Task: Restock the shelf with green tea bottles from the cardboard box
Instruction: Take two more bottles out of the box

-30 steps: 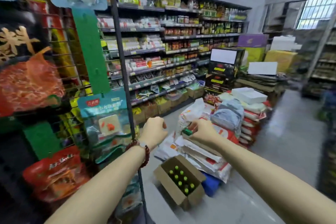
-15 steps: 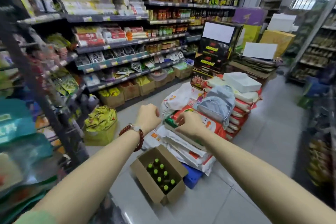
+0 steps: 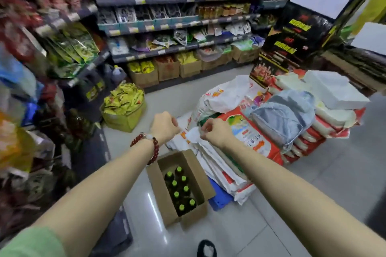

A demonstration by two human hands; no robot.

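Observation:
An open cardboard box (image 3: pixel 158 185) stands on the grey floor below my arms. Inside it, several dark green tea bottles (image 3: pixel 180 189) with bright green caps stand upright in two rows. Both my arms reach forward above the box. My left hand (image 3: pixel 165 127), with a red bead bracelet on its wrist, is curled into a fist with nothing visible in it. My right hand (image 3: pixel 216 131) is curled too, just right of the left one, over the white sacks. I see no bottle in either hand.
A pile of rice sacks (image 3: pixel 250 131) on a blue pallet (image 3: pixel 219 198) lies right of the box. Stocked shelves (image 3: pixel 177 48) run along the back, and a blurred rack (image 3: pixel 69 44) on the left. A yellow box of packets (image 3: pixel 123 108) and a black display stand (image 3: pixel 292 33) sit on the floor.
The view has swung right and down, away from the hanging rack on the left. The box now sits nearer and more central. Both hands stay curled out in front.

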